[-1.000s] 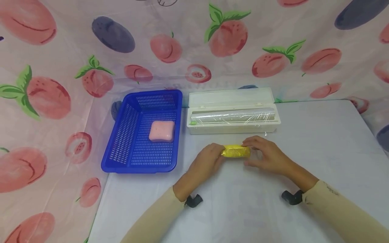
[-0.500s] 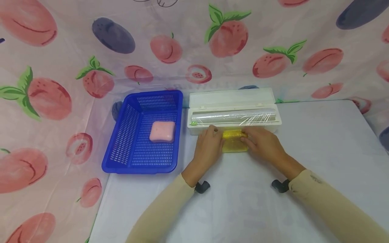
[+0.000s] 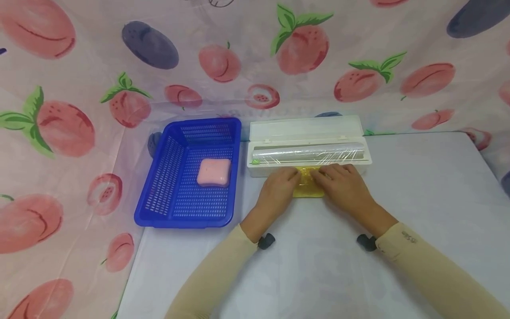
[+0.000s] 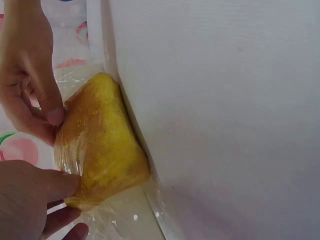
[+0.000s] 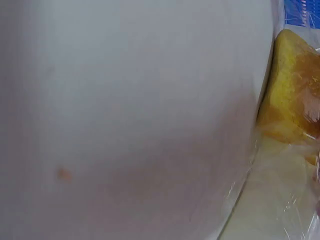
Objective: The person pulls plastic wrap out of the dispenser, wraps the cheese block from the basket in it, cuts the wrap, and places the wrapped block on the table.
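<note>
A yellow block [image 3: 308, 188] in clear film [image 4: 75, 150] lies against the front of the white box [image 3: 259, 170]. My left hand [image 3: 276, 188] pinches its left far edge; in the left wrist view the thumb of this hand [image 4: 25, 200] lies on the film with the fingers behind. My right hand [image 3: 344, 186] pinches the right far edge, and its thumb tip shows beside the block in the left wrist view. The right wrist view shows part of the block [image 5: 285, 100]. A film roll [image 3: 311, 153] lies in the box.
A blue basket [image 3: 235, 177] stands at the left, with a pink block [image 3: 214, 172] inside. The box's lid [image 3: 304, 128] stands raised at the back. A fruit-print sheet [image 3: 239, 40] hangs behind the white table [image 3: 311, 274].
Both hands have moved away from me with the yellow block, from the tabletop up to the box front. Its broad face now shows instead of a narrow side.
</note>
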`<state>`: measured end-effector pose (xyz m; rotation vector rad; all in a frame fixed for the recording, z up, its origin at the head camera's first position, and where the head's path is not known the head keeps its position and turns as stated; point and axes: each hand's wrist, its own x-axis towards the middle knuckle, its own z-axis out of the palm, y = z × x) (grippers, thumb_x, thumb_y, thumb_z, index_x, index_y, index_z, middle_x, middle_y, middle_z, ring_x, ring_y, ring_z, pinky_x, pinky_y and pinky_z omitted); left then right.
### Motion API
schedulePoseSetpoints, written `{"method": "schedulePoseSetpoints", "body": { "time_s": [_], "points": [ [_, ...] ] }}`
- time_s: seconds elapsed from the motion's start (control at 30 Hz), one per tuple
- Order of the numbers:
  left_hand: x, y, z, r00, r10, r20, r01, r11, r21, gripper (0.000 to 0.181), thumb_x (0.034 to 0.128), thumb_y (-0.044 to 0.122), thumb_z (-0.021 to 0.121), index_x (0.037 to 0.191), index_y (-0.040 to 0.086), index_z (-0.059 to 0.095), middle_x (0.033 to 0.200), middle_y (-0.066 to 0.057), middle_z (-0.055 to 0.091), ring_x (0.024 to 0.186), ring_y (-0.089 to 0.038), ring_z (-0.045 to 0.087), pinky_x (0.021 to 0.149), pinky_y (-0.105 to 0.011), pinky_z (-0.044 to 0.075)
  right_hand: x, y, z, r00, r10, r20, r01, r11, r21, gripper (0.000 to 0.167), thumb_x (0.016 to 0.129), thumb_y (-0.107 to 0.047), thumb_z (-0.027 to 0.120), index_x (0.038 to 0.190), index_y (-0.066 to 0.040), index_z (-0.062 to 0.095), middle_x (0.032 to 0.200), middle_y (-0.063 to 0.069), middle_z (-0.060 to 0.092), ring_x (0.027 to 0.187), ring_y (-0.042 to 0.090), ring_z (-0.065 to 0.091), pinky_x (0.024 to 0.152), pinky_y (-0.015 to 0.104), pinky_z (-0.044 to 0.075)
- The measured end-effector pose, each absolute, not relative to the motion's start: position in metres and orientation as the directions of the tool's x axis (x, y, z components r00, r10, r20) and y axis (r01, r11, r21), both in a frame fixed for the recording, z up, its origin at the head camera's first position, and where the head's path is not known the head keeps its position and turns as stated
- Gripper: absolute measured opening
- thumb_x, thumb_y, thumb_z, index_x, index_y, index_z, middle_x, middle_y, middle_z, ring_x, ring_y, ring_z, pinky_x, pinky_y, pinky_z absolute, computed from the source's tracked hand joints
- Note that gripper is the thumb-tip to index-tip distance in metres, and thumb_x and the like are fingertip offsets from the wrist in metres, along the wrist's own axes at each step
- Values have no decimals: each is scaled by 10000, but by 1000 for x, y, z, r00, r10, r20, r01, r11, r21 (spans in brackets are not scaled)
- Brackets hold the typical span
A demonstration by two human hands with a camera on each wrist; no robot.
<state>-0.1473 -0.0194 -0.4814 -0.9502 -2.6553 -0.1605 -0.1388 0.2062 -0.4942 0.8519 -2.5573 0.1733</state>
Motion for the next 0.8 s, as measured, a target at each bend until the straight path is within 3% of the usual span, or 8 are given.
{"method": "schedulePoseSetpoints", "body": {
  "time_s": [0.17,0.3,0.43,0.53,0.67,0.8],
  "points": [
    [-146,-24,-482,-751,608,258,641,765,61,323,1037,94,561,1343,115,664,1325,-24,663,1219,-183,620,1049,-277,498,-140,207,-494,-712,-564,417,-616,788,15,396,933,-188,714,1324,-132,681,1130,78,703,1070,309,658,852,491,492],
    [-145,-30,-484,-824,513,242,565,775,282,330,1045,130,564,1363,87,644,1373,-53,650,1280,-199,611,1089,-298,483,-142,206,-491,-698,-555,452,-618,786,10,383,954,-266,688,1313,-132,686,1094,68,734,1036,311,666,818,492,488],
    [-145,-38,-487,-936,193,295,341,703,624,214,1022,150,606,1192,52,690,1188,-103,686,1095,-235,681,940,-327,566,-144,196,-481,-708,-518,480,-597,802,-15,405,973,-329,647,1333,-146,669,1114,64,746,1075,313,649,858,515,480],
    [-148,-44,-489,-965,-105,239,138,570,810,146,1008,176,620,1076,48,635,1018,-103,651,940,-230,661,832,-332,556,-150,183,-473,-731,-514,448,-595,802,-50,418,988,-321,623,1368,-149,638,1228,72,712,1200,309,612,974,536,473],
    [-154,-48,-494,-934,-346,86,-52,373,926,224,982,216,649,1080,56,525,945,-61,571,883,-210,593,795,-331,484,-163,162,-465,-750,-555,360,-618,782,-81,438,1014,-279,589,1428,-138,580,1388,80,644,1359,296,539,1116,523,431],
    [-158,-43,-501,-916,-401,17,-95,258,961,342,977,207,657,1194,45,448,908,-14,525,821,-185,555,734,-307,463,-177,139,-458,-756,-587,289,-639,759,-128,472,1030,-255,573,1485,-140,522,1481,82,576,1424,292,485,1173,499,395]
  ]
}}
